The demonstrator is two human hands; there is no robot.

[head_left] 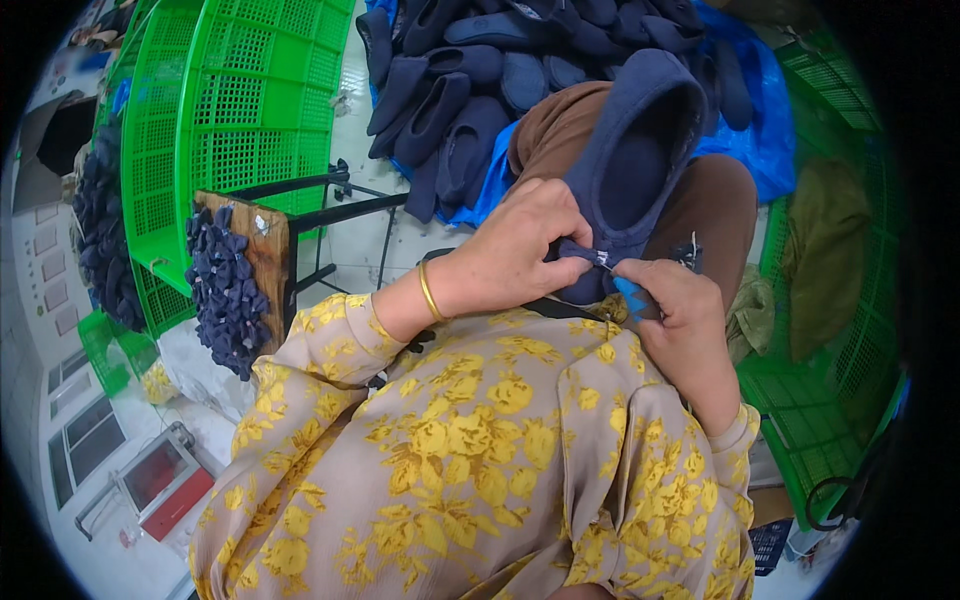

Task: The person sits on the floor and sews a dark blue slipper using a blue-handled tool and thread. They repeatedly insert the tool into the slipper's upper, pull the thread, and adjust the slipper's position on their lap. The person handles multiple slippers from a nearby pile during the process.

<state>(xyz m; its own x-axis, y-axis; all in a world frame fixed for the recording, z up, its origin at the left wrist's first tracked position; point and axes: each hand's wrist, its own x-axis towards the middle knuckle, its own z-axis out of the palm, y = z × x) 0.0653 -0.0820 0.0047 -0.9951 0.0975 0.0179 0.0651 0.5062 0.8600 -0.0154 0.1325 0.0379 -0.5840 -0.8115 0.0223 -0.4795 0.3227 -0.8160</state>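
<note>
Pinching a dark fabric piece (pixel 600 257) beside the navy shoe (pixel 640 165), probably light, soft and best held by its rim, the left hand (pixel 520 245) nears the curled right hand (pixel 685 305), whose hold is unclear.

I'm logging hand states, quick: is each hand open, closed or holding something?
Left hand: closed, pinching a small navy fabric piece.
Right hand: closed beside that piece; what it grips can't be told.

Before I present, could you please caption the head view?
Left hand pinches a small dark fabric piece at a navy shoe, right hand alongside.
</note>
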